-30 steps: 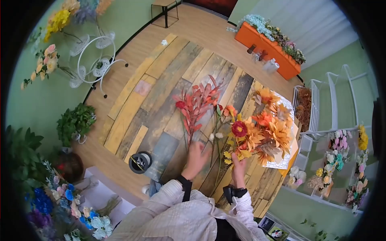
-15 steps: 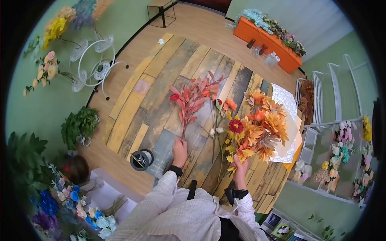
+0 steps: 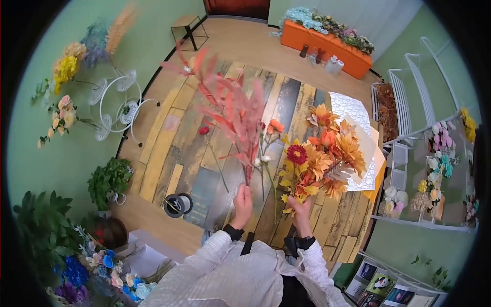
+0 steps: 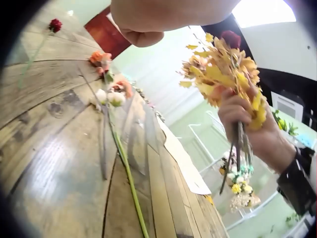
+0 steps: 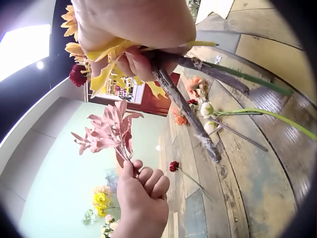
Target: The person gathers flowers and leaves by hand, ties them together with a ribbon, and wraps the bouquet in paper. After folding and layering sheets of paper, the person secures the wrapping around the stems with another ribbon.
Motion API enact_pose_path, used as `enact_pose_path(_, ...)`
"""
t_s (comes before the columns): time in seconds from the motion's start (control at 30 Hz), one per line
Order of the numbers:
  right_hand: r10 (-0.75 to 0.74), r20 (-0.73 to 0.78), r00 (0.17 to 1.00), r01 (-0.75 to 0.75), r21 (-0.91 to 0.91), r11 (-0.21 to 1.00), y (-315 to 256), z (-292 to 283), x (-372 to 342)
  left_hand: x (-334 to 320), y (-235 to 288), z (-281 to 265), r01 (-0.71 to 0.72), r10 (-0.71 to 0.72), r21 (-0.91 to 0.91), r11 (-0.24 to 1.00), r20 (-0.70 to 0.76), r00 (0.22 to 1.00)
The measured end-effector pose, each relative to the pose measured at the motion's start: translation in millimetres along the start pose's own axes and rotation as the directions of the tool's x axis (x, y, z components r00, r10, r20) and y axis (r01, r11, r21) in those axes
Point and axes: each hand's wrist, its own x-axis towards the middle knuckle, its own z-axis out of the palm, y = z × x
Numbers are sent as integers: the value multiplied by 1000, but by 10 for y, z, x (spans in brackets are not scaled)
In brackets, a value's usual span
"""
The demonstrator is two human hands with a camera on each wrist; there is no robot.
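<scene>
My left hand (image 3: 243, 207) grips the stems of a branch of red leaves (image 3: 238, 120), raised above the table (image 3: 204, 192). In the right wrist view, the fingers of that hand (image 5: 143, 201) are curled round the stems. My right hand (image 3: 300, 212) holds a bouquet of orange artificial flowers (image 3: 327, 158) with yellow leaves and a dark red bloom (image 3: 296, 154). Cut stem ends (image 5: 185, 114) stick out below this fist. Between the hands, stems with orange blooms (image 3: 276, 125) and white buds (image 3: 265, 158) lie on the planks. A single red flower (image 3: 204, 130) lies left of them.
A spool of wire (image 3: 177, 204) sits at the table's left edge. White patterned wrapping paper (image 3: 353, 110) and an orange sheet (image 3: 377, 181) lie at the right. Beyond stand a white rack (image 3: 414, 220) with flowers, an orange planter (image 3: 327, 48) and a small stool (image 3: 189, 25).
The left hand has taken up the red-leaf branch, first drawing it left, then lifting it toward the middle. A red flower now lies apart on the table. The right hand keeps the bouquet.
</scene>
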Motion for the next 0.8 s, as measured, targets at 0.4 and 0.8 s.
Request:
enact_pose_path(0.4,68,153,986,-15,-328,945,-259,-89,-75,-328,267,475,-30,52,-265,964,77,996)
enact_pose_path(0.8,318,144,937,-264,-306,915,-268,395,-158,-185,96,155,105,-155,-309,945,-141,978)
